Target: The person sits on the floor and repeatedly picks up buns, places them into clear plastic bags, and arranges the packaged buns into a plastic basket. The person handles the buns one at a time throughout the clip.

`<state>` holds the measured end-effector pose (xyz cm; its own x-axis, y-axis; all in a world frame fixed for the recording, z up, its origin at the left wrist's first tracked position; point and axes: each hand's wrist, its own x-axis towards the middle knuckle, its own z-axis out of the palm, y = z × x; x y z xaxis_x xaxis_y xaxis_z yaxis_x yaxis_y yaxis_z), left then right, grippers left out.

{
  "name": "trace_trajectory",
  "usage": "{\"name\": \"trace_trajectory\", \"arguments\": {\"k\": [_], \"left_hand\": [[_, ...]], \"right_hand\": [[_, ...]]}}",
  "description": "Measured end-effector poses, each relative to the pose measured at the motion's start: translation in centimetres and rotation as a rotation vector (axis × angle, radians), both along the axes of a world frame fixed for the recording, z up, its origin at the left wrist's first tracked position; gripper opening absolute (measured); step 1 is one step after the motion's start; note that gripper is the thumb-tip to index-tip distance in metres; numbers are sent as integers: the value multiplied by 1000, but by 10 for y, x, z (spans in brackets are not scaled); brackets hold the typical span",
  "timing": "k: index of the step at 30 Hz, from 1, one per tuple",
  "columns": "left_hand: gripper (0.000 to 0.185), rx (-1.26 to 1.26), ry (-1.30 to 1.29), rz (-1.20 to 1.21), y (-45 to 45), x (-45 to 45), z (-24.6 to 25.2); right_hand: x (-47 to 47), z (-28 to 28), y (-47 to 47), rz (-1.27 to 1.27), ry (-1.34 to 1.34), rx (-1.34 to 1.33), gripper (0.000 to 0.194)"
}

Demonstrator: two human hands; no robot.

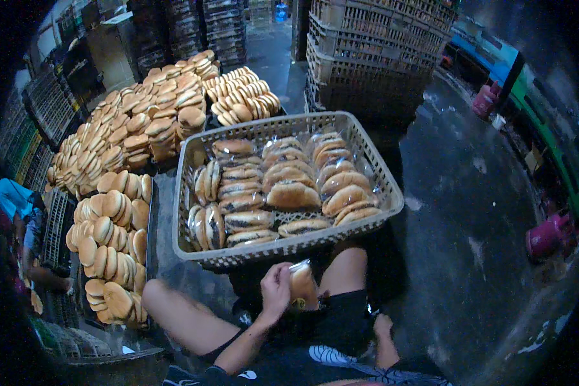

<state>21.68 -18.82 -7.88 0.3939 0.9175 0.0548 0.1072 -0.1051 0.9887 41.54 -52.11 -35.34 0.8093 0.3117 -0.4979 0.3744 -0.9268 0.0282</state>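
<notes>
My left hand grips the top of a clear plastic bag with a flat bread bun in it, held over my lap between my knees. My right hand is low at my right side, fingers curled, by a small shiny item; whether it holds this I cannot tell. In front of my knees stands a grey plastic crate with rows of bagged, dark-filled buns, some lying flat and others on edge.
Loose buns fill a dark tray at the left, with a large heap of buns behind it. Stacked crates stand ahead. Pink gas cylinders line the right side. Another person is at the far left.
</notes>
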Motion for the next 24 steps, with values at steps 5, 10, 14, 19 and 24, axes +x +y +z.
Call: {"name": "trace_trajectory", "arguments": {"k": [5, 10, 14, 19, 24], "left_hand": [[18, 398, -10, 68, 12, 12, 3], [13, 710, -48, -53, 21, 51, 2], [11, 960, -194, -130, 15, 61, 12], [11, 1007, -289, -168, 7, 44, 23], [10, 875, -318, -146, 6, 39, 16]], "right_hand": [[35, 159, 71, -73, 266, 591, 33], [23, 303, 213, 530, 879, 1396, 40], [12, 340, 282, 814, 587, 1509, 25], [10, 326, 299, 667, 904, 739, 30], [4, 281, 306, 698, 762, 620, 27]]}}
